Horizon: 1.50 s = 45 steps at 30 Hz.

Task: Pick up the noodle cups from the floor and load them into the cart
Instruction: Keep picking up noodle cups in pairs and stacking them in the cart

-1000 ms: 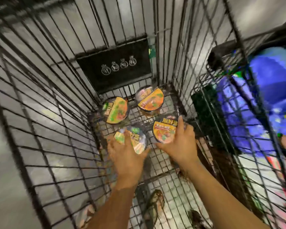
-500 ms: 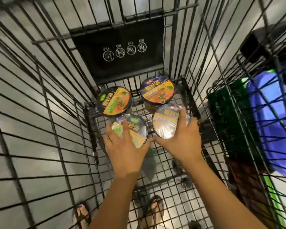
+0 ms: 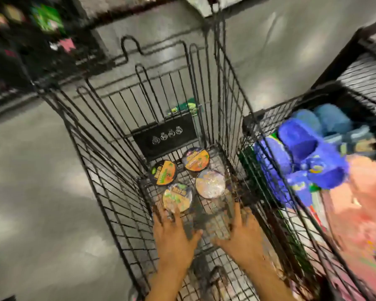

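Observation:
Several noodle cups stand lid-up at the far end of the black wire cart (image 3: 109, 187): one with an orange lid (image 3: 163, 175), another orange one (image 3: 195, 159) behind it, a pale shiny one (image 3: 210, 184) and a green-and-orange one (image 3: 178, 198) nearest me. My left hand (image 3: 174, 235) hovers inside the cart with fingers spread, its fingertips just short of the nearest cup. Fingers also spread, my right hand (image 3: 241, 237) holds nothing and is apart from the pale cup. The frame is blurred by motion.
A black warning plate (image 3: 165, 135) hangs on the cart's far wall. To the right stands a wire bin (image 3: 269, 118) with blue slippers (image 3: 308, 157) and pink goods. Dark shelves (image 3: 20, 40) line the upper left. Grey floor (image 3: 30, 192) lies left of the cart.
Both hands have let go of the two near cups and drawn back toward me. The view has lifted away from the cart, showing more floor and shelves.

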Each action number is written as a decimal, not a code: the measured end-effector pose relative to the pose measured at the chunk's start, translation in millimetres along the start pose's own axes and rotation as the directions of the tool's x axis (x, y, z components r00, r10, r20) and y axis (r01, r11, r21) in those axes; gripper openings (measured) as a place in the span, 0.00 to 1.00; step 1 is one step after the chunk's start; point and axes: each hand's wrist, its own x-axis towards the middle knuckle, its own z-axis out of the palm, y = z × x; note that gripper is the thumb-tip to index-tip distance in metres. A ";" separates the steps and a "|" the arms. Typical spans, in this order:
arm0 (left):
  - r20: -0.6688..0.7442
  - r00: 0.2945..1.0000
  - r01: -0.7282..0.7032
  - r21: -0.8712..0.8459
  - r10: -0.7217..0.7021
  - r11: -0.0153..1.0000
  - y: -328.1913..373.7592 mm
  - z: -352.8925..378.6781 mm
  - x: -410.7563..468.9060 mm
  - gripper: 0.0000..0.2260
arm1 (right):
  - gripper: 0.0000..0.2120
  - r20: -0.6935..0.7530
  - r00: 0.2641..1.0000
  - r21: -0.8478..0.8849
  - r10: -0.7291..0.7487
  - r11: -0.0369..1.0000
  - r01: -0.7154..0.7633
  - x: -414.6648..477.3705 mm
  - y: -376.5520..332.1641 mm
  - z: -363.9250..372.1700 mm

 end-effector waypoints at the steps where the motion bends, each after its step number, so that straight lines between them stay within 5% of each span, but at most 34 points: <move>1: 0.020 0.999 -0.030 0.049 0.029 0.998 -0.6 -5.4 -14.7 0.43 | 0.61 0.007 1.000 -0.013 0.015 1.000 -0.015 -17.8 1.0 -1.4; 9: 0.123 0.895 -0.446 0.298 0.429 0.844 -26.6 -35.0 -77.9 0.37 | 0.52 -0.048 0.994 -0.078 0.096 0.992 -0.100 -133.9 -0.7 -11.3; 18: 0.239 0.568 -0.791 0.424 0.788 0.441 -72.8 -62.9 -84.7 0.38 | 0.49 -0.158 0.845 0.222 0.511 0.852 -0.474 -242.2 -57.8 41.2; 23: 0.434 0.358 -0.874 0.468 0.827 0.133 -84.3 -50.1 -113.4 0.39 | 0.51 -0.016 0.636 0.497 0.772 0.558 -0.664 -308.8 -91.5 98.6; 26: 0.554 0.229 -0.902 0.430 0.800 -0.039 -91.3 -28.5 -142.5 0.39 | 0.49 -0.049 0.429 0.588 0.902 0.373 -0.718 -365.1 -99.0 139.5; 32: 0.687 -0.013 -0.848 0.377 0.726 -0.372 -113.6 9.2 -210.8 0.37 | 0.50 0.252 0.082 0.681 0.964 -0.116 -0.723 -482.1 -133.1 232.2; 40: 0.766 -0.275 -0.706 0.249 0.581 -0.663 -163.5 67.5 -295.1 0.37 | 0.50 0.558 -0.109 0.620 0.823 -0.500 -0.604 -541.2 -212.2 327.6; 45: 0.829 -0.318 -0.626 0.181 0.460 -0.759 -219.1 105.3 -344.5 0.38 | 0.51 0.656 -0.141 0.584 0.741 -0.617 -0.528 -569.5 -257.8 372.8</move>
